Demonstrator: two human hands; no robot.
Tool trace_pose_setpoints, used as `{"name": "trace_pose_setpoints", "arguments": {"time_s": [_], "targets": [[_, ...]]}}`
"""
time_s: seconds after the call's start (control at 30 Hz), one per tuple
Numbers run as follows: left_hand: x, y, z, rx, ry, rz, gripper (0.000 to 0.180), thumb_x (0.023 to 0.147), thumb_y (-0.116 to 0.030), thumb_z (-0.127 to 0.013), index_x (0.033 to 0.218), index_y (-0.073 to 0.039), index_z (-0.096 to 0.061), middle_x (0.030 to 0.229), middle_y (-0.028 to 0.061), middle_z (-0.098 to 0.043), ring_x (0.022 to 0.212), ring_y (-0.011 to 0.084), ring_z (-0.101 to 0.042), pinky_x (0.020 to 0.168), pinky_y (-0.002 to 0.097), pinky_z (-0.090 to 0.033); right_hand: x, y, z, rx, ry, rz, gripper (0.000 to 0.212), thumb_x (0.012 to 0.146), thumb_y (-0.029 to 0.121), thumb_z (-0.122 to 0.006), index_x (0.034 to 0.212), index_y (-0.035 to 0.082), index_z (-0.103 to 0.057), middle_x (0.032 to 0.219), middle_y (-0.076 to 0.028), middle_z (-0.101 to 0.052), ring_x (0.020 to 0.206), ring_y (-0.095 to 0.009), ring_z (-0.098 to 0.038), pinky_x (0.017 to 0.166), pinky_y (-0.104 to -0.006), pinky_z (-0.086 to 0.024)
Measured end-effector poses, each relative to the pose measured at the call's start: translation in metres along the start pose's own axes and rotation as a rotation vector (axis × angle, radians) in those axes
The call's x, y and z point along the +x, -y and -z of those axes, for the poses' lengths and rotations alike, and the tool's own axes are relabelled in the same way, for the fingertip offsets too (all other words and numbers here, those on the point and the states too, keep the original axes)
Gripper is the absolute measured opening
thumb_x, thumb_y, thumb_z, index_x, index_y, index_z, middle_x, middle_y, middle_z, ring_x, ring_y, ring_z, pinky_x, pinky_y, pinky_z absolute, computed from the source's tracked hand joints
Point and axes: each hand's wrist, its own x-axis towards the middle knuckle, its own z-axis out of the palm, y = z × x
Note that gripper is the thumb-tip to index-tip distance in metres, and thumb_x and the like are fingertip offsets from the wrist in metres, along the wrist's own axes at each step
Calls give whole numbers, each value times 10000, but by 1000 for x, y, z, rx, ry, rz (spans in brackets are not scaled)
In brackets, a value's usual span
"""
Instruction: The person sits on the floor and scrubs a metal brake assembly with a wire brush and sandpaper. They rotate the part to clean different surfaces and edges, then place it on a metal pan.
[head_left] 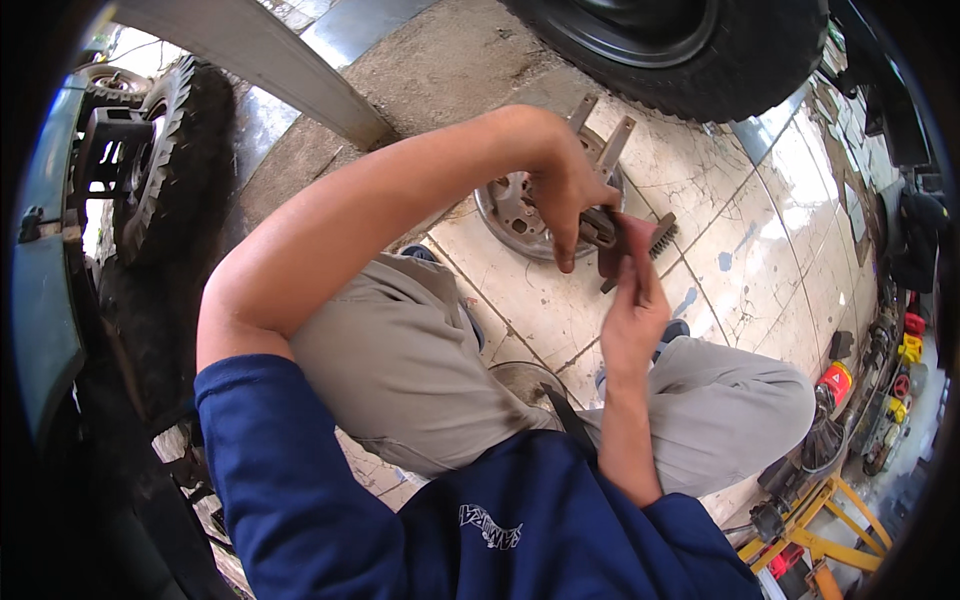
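Observation:
In front of my knees, my left hand [568, 200] is curled over a dark metal part [598, 228], its thumb pointing down. A reddish-brown sheet that looks like sandpaper [634, 240] lies against that part. My right hand [637, 310] pinches the sheet from below, thumb and fingers closed on it. Partly hidden behind the sheet is a brush with dark bristles [664, 236]. Beneath my left hand a round, worn metal plate with holes [512, 222] rests on the tiles. Two flat metal bars, one of them the nearer bar [615, 145], stick out at its far side.
A large black tyre [690, 70] stands at the far right, and another knobby tyre [165, 160] at the left. A grey post [270, 65] slants in from the upper left. Tools line the right edge beside a yellow metal stand [825, 535]. A round seat [522, 380] shows between my legs.

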Motion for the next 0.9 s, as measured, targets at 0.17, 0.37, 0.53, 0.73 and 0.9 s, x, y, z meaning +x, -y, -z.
{"name": "trace_pose_setpoints", "arguments": {"time_s": [0.17, 0.37, 0.53, 0.73, 0.9], "targets": [[-3, -8, 3, -24, 28, 36, 927, 734, -431, -843, 1443, -74, -364, 1226, 205, -637, 1152, 347, -609, 950, 395, -455, 2, -16, 4, -110, 46, -28, 290, 1013, 15, -508, 1276, -43, -613, 1150, -143, -703, 1098, -146, -627, 973, -292, -467], [3, -1, 0, 56, -21, 5, 898, 745, -442, -820, 1441, -88, -378, 1226, 214, -639, 1148, 351, -618, 954, 409, -469, 4, -22, 4, -223, 44, 73, 340, 936, -61, -542, 1262, -16, -627, 1183, -185, -692, 1137, -245, -659, 971, -315, -476], [2, 13, 3, -108, 96, -163, 841, 819, -388, -799, 1430, -7, -366, 1327, 202, -566, 1251, 280, -524, 1054, 345, -395, -2, -13, 0, -74, 45, 127, 338, 934, -81, -525, 1247, -14, -636, 1175, -180, -696, 1113, -245, -673, 960, -316, -487], [-9, -3, 15, -96, 154, -116, 846, 814, -407, -803, 1410, 17, -377, 1281, 221, -580, 1216, 275, -544, 1020, 348, -418, 4, -26, -1, -179, 34, 211, 281, 1002, 38, -552, 1263, -39, -621, 1034, -93, -721, 947, -93, -615, 869, -233, -474], [-6, 0, 17, -172, 172, -96, 848, 835, -427, -777, 1440, -18, -347, 1301, 192, -576, 1216, 273, -544, 1025, 346, -417, 3, -31, -2, -95, 42, 160, 289, 995, 47, -569, 1268, -26, -627, 1049, -110, -725, 962, -92, -628, 873, -247, -489]]}}
